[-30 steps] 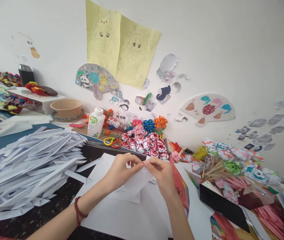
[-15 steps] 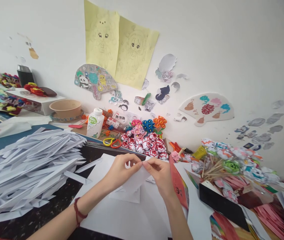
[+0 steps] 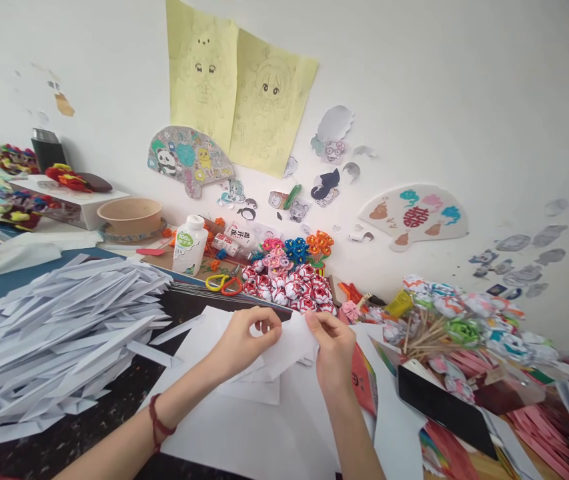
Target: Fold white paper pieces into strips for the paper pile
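A small square sheet of white paper (image 3: 288,347) is pinched at its upper right between the thumb and fingers of my right hand (image 3: 333,340). Close to the sheet's left side, my left hand (image 3: 249,340) is closed, thumb against curled fingertips; whether anything is between them I cannot make out. A dark red cord bracelet (image 3: 156,423) circles the left wrist. Beneath both hands lies a large white sheet (image 3: 264,447), with more small white paper pieces (image 3: 259,392) on it, partly covered by the held sheet.
Folded white paper strips (image 3: 64,333) are heaped at left. Behind the hands are scissors (image 3: 224,285), a white bottle (image 3: 190,245) and red-and-white paper flowers (image 3: 294,287). To the right lie a black phone (image 3: 447,410), a red packet (image 3: 363,380) and wooden sticks (image 3: 421,340).
My right hand has moved slightly right with the small sheet, away from the left hand's fingertips. Half a second ago both hands met at the sheet's top edge. The left hand barely moved.
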The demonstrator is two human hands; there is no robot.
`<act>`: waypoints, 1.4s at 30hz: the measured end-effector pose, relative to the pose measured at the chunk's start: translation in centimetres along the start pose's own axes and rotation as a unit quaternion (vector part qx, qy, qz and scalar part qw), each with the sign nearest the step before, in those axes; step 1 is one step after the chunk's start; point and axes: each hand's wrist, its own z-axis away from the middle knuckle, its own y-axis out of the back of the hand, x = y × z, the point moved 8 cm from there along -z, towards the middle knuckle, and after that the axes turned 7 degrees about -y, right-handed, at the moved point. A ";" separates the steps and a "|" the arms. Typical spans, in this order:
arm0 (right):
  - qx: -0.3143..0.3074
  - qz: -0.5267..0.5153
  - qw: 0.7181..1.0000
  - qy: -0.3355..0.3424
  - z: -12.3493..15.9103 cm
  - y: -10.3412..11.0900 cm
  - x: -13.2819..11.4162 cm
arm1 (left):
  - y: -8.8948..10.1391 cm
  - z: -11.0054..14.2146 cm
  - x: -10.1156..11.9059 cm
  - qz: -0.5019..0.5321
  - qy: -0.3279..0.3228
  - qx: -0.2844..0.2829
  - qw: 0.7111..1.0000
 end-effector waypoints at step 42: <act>-0.394 0.089 0.888 -0.219 1.8 -3.1 3.1 | -0.2 -0.1 0.3 -0.138 -0.042 -0.084 0.986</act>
